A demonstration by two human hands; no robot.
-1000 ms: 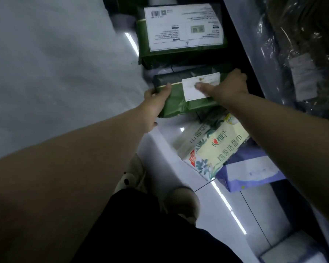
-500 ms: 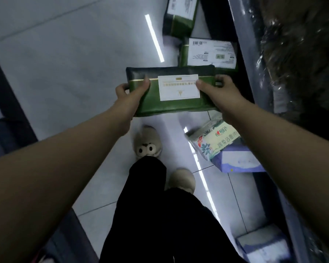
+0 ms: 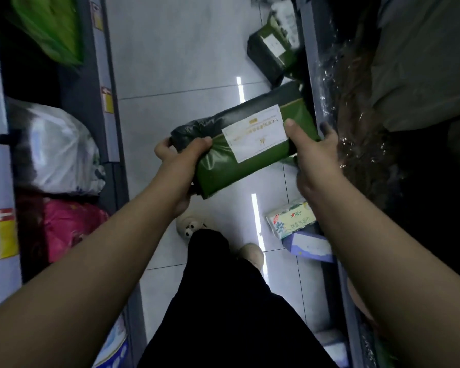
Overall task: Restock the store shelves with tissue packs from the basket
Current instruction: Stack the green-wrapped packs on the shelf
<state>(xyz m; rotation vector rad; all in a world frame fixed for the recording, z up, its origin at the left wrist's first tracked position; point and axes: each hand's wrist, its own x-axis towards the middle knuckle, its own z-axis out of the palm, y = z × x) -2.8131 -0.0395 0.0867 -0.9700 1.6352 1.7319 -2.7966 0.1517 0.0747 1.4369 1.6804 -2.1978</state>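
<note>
Two firm grips, left hand [image 3: 181, 159], right hand [image 3: 315, 155], on tissue pack [image 3: 223, 170] beside shelf edge [image 3: 310, 75].

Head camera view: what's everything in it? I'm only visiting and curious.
held tissue pack: one, green and dark, white label, centre
floor tissue pack: at least one, dark green, top right, blurred
floral tissue pack: one, white, floor at right
purple pack: one, pale purple, beside the floral one
plastic bag: one, white, left shelf
pink bag: one, below it
green bag: one, top left
slippers: two, beige, on the floor
left hand: grips the held pack's left end
right hand: grips its right end
</note>
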